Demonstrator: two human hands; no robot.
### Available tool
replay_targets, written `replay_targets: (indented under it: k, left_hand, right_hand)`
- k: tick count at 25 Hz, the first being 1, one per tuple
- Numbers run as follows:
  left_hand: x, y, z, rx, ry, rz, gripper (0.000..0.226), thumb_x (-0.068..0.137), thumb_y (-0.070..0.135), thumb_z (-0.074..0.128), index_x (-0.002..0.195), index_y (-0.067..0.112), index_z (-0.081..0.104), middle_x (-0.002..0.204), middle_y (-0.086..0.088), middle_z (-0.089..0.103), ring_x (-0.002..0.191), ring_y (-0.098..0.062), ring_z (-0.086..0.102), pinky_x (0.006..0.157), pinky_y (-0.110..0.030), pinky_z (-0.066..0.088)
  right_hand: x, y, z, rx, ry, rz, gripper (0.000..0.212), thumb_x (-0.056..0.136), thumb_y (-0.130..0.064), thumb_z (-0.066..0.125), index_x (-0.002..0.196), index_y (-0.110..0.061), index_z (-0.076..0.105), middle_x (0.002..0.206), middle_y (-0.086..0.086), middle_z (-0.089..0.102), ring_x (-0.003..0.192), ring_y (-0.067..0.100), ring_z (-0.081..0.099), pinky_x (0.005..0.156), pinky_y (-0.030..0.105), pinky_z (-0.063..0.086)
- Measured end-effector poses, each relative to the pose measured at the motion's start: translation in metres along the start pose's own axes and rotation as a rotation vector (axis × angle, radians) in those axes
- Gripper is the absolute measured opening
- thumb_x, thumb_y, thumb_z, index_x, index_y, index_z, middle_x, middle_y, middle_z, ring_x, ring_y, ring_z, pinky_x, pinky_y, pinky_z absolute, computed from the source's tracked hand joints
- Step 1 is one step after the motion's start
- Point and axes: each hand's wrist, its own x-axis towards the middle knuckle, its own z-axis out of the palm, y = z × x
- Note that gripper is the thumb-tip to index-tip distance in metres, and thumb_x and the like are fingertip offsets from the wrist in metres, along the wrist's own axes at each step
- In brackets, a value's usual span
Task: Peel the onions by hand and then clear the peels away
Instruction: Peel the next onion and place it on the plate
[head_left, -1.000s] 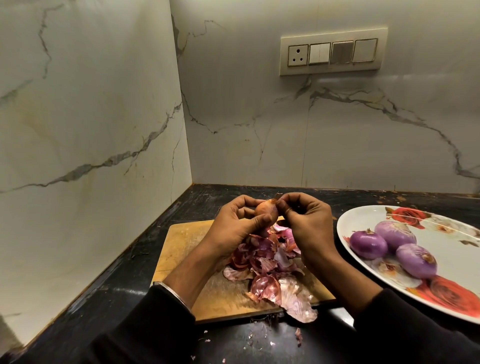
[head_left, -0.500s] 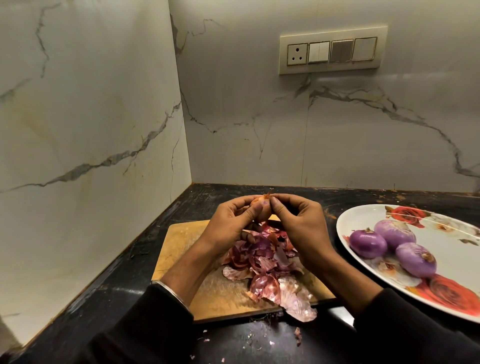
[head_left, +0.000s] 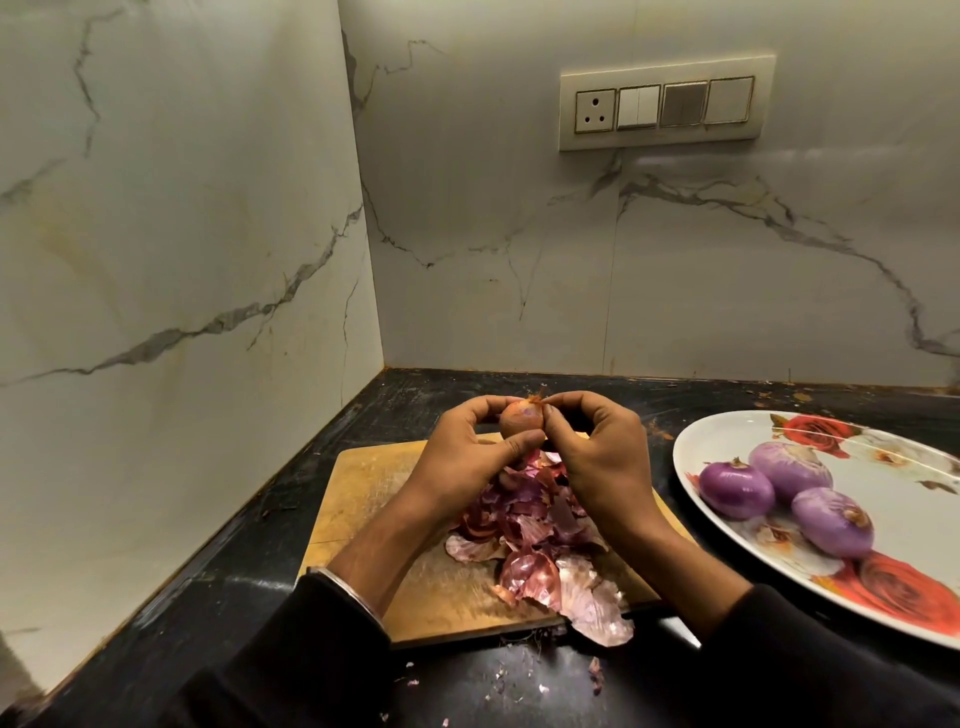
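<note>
The left hand (head_left: 467, 457) cradled the small brown-skinned onion (head_left: 521, 418) while the right hand (head_left: 597, 457) pinched its dry papery tip (head_left: 537, 399); best pulled downward slowly, so the skin strips whole.

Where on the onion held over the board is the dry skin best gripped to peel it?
At the papery tip on top of the onion, pinched from the right and above, as the right hand is doing. The tip sticks up free of the bulb, so it offers a loose edge, while the left hand cups the onion from the left and below, blocking that side.
</note>
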Motion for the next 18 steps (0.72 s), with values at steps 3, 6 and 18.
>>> replay_targets:
  k: [3,6,18]
  left_hand:
    - [0.0001,0.0016,-0.0017,-0.062,0.005,-0.011,0.048,0.086,0.011,0.074,0.13,0.013,0.056,0.116,-0.008,0.068,0.085,-0.021,0.075,0.063,-0.027,0.059]
    - [0.0013,0.0041,-0.0041,-0.192,-0.017,-0.072,0.043,0.092,0.007,0.065,0.133,0.013,0.051,0.119,-0.008,0.068,0.091,-0.027,0.075,0.066,-0.032,0.062]
    - [0.0032,0.0043,-0.0055,-0.299,-0.004,-0.085,0.04,0.094,0.005,0.06,0.133,0.014,0.051,0.122,-0.013,0.065,0.093,-0.03,0.074,0.066,-0.033,0.062]
  right_hand:
    - [0.0011,0.0018,0.0002,0.017,0.009,0.02,0.009,0.094,-0.012,0.064,0.095,-0.016,0.071,0.087,-0.002,0.072,0.084,0.012,0.07,0.075,0.032,0.06]
    - [0.0015,0.0023,-0.0003,0.036,0.013,0.039,0.009,0.096,-0.012,0.061,0.097,-0.014,0.069,0.088,0.001,0.071,0.084,0.017,0.07,0.071,0.029,0.06]
    - [0.0024,0.0039,-0.0027,0.059,0.023,0.109,0.01,0.097,-0.01,0.057,0.095,-0.013,0.066,0.087,0.003,0.071,0.08,0.015,0.072,0.069,0.032,0.061]
